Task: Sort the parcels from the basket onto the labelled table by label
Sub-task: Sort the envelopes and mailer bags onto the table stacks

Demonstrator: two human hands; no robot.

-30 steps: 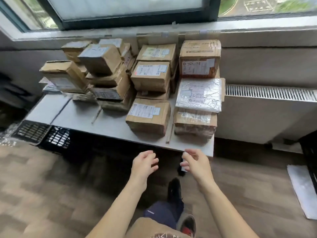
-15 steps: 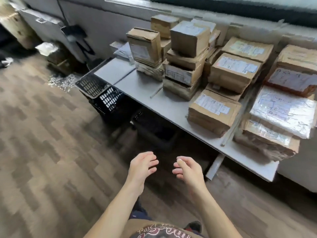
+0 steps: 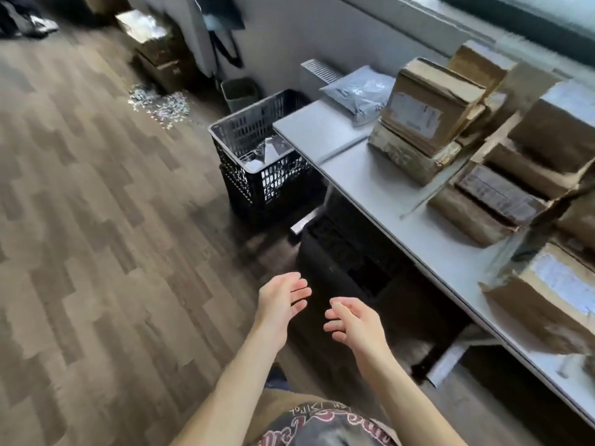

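Observation:
A black plastic basket [image 3: 254, 136] stands on the floor at the left end of the grey table [image 3: 370, 185]; silvery parcels lie inside it. Several brown cardboard parcels [image 3: 425, 104] are stacked on the table, and a grey plastic mailer [image 3: 357, 91] lies at its far corner. My left hand [image 3: 281, 300] and my right hand [image 3: 355, 320] hover side by side above the floor, short of the basket. Both have relaxed fingers and hold nothing.
A second dark crate [image 3: 341, 265] sits under the table. A small green bin [image 3: 240, 91] stands by the wall behind the basket. Shredded scraps [image 3: 159, 103] litter the wooden floor, and boxes [image 3: 154, 56] stand further back on the left.
My view has swung left, from facing the table to looking along it at the basket. Both hands stay empty and have kept their place in front of me.

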